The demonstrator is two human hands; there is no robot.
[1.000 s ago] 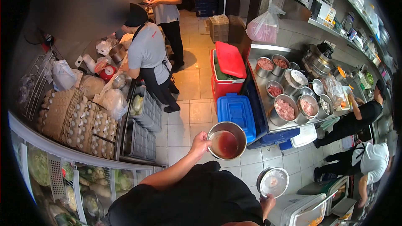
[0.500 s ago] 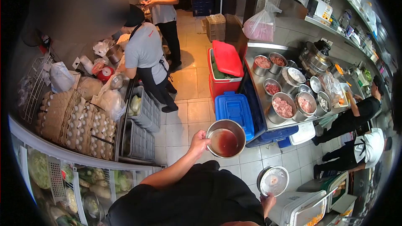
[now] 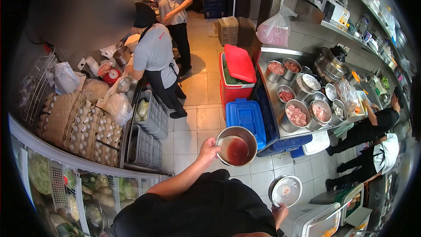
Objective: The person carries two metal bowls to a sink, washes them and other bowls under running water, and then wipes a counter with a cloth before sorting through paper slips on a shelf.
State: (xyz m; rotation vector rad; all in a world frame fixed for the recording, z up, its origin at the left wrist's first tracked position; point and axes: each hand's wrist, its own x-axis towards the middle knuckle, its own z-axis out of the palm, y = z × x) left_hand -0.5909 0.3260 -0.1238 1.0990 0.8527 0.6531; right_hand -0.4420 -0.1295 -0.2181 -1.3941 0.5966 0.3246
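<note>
My left hand grips the side of a round metal pot, fingers closed at its rim. Reddish liquid lies in the bottom of the pot, which hangs over the tiled floor in front of me. Lower right, my right hand is closed on the edge of a round metal lid. The lid has a pale, wet-looking patch with small bits at its middle. Pot and lid are held apart from each other.
Metal pots of raw meat crowd the steel counter at right. A blue cooler and a red cooler stand on the floor. Egg trays fill the left counter. A person in grey works there; others stand at right.
The view has shifted slightly. The person standing at the back has lowered one arm. Both my hands keep their hold on the pot and the lid.
</note>
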